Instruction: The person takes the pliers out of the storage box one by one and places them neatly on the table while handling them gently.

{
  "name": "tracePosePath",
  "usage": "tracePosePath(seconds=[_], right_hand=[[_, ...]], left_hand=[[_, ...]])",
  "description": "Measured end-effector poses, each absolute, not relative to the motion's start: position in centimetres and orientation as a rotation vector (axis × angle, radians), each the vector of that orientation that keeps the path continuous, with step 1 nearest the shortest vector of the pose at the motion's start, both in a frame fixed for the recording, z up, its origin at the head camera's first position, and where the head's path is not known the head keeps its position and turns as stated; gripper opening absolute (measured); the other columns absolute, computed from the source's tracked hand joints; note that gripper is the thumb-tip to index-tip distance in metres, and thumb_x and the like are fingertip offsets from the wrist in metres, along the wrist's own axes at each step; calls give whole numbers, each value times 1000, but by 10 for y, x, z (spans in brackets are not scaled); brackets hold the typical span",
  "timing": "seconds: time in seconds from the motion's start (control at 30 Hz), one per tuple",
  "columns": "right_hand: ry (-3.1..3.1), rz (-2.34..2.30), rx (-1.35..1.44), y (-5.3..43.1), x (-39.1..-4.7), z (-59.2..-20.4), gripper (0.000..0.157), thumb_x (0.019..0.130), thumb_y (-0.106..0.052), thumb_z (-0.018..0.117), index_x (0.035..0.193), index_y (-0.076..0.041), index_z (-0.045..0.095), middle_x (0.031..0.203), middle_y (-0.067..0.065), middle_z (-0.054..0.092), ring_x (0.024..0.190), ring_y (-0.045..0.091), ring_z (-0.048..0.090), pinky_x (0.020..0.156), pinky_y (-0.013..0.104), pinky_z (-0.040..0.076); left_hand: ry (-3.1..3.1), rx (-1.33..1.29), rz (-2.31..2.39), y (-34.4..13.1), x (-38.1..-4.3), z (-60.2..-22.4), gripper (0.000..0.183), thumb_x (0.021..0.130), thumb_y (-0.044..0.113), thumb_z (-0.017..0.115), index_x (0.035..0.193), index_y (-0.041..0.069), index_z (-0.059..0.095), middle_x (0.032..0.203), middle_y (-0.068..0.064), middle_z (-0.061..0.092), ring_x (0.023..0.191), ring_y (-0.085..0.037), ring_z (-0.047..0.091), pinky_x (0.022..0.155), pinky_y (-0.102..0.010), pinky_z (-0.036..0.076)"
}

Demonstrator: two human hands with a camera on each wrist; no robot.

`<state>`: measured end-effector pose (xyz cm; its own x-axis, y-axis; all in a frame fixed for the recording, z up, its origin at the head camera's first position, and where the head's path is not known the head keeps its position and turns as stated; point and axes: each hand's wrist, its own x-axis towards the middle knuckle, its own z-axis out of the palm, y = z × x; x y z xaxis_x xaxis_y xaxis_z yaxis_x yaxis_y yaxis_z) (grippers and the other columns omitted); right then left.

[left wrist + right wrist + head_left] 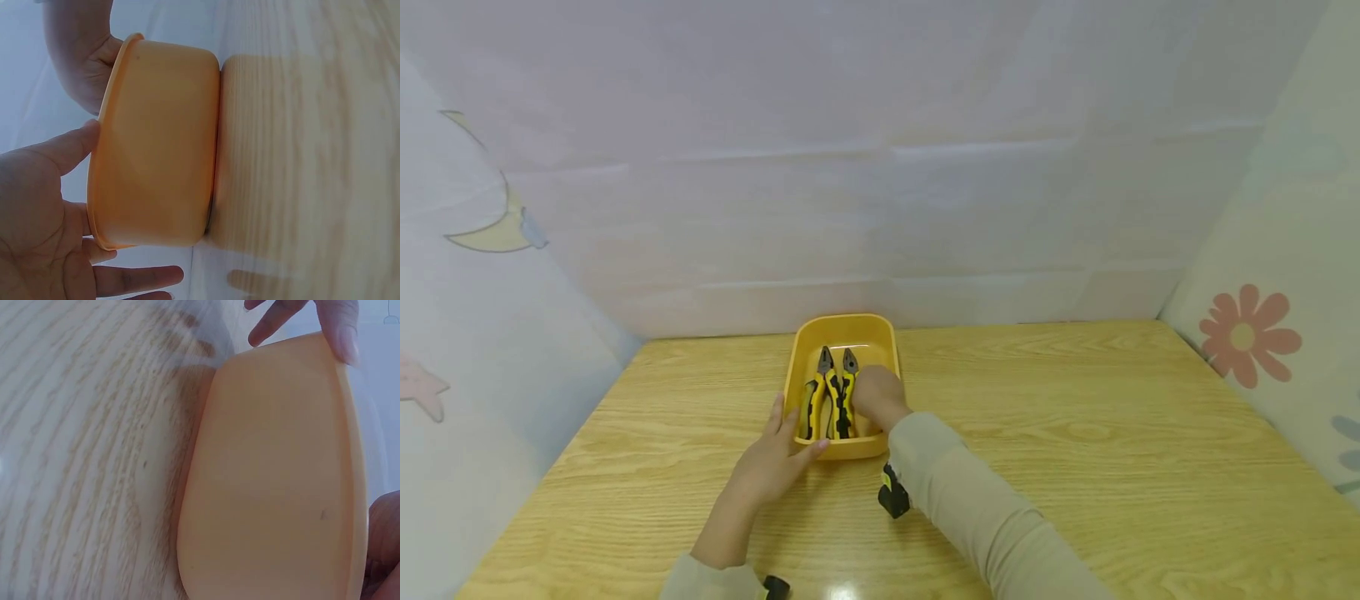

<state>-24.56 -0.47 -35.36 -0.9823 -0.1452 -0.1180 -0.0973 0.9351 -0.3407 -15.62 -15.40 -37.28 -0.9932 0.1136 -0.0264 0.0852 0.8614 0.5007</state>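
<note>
On the wooden tabletop (1075, 417), one yellow tray (857, 451) is being touched at its near left corner by the left hand (769, 468), whose fingers are being spread loosely along the rim. Inside, two pairs of pliers (832, 382) are being seen side by side, heads pointing away. The right hand (878, 390) is being held within the tray's right part; its fingertips are being hidden, so whether anything is being grasped cannot be told.

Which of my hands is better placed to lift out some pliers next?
Probably your right hand: it reaches inside the yellow tray, close beside one pair of pliers, whereas your left hand touches the tray's near left corner.
</note>
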Motion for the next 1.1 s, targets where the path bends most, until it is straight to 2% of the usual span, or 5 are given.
tracePosePath(seconds=[0.13, 0.43, 0.63, 0.93, 1.1], right_hand=[[2959, -490, -179, -4, -245, -350, 14, 84, -10, 50, 77, -5, 60, 71, 5, 53, 54, 15, 48, 45, 23, 40], [2945, -546, -142, -2, -245, -347, 16, 85, -7, 47, 72, -5, 56, 66, 5, 50, 51, 14, 45, 40, 22, 36], [2988, -611, -150, 3, -244, -347, 10, 81, -5, 50, 74, -4, 57, 67, 5, 51, 55, 15, 45, 45, 25, 38], [3014, -718, -239, 13, -237, -345, 18, 74, 4, 50, 59, -7, 47, 54, 2, 38, 48, 14, 36, 43, 23, 31], [3018, -753, -268, 17, -234, -343, 20, 73, 5, 49, 57, -7, 45, 53, 2, 35, 48, 14, 35, 42, 22, 29]], left_hand=[[2978, 163, 794, -155, -156, -373, 77, 83, 54, 42, 136, 2, 24, 143, -9, -8, 107, -45, 40, 80, -55, 36], [2985, 177, 760, -154, -154, -371, 78, 83, 57, 39, 135, 1, 25, 143, -12, -6, 104, -45, 43, 77, -54, 39], [2993, 187, 749, -154, -155, -372, 79, 82, 58, 38, 135, 1, 25, 143, -13, -5, 104, -45, 43, 77, -54, 38], [2982, 182, 763, -152, -155, -373, 76, 83, 55, 40, 135, 2, 25, 143, -12, -6, 106, -45, 41, 79, -55, 37], [2981, 176, 759, -151, -155, -373, 76, 84, 54, 41, 136, 2, 24, 143, -12, -6, 106, -46, 41, 79, -55, 37]])
